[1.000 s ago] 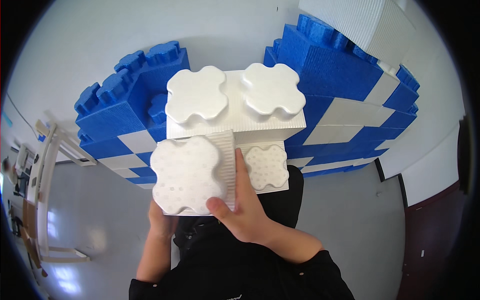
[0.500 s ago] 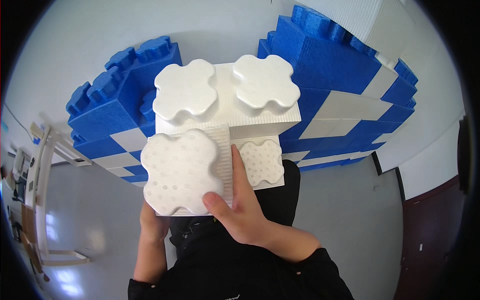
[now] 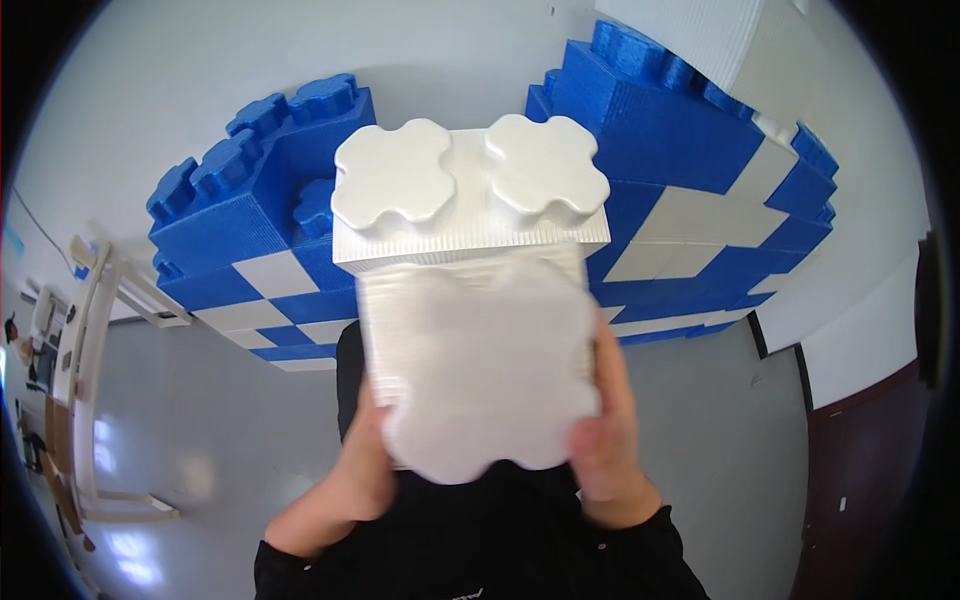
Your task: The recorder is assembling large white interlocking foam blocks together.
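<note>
Left hand [image 3: 362, 470] and right hand [image 3: 612, 440] grasp a single-stud white block [image 3: 490, 370] from opposite sides, the right thumb at the near right lobe of its cloverleaf stud; the left fingers are mostly hidden by the block. Half a second ago this block sat further left, with the right hand reaching across its stud side; now it has come to the middle, squarely between the hands, and the right hand has moved out to the right. A second, dotted stud that showed beyond the right hand has gone from view, perhaps covered by the held block. Motion blur softens the block and both hands, so they are probably mid-move, and the two-sided hold looks the more balanced. Just beyond the hands lies a two-stud white block [image 3: 470, 200], its near edge overlapped in view by the held one; whether they touch cannot be told. It blocks the way straight ahead, while blue blocks flank it: a stepped stack [image 3: 215, 225] beyond the left hand and a taller stack [image 3: 665, 130] beyond the right, topped by a ribbed white block [image 3: 690, 35]. Well left of the hands stands a white frame [image 3: 90, 400]; well right, a dark red door [image 3: 865, 480].
</note>
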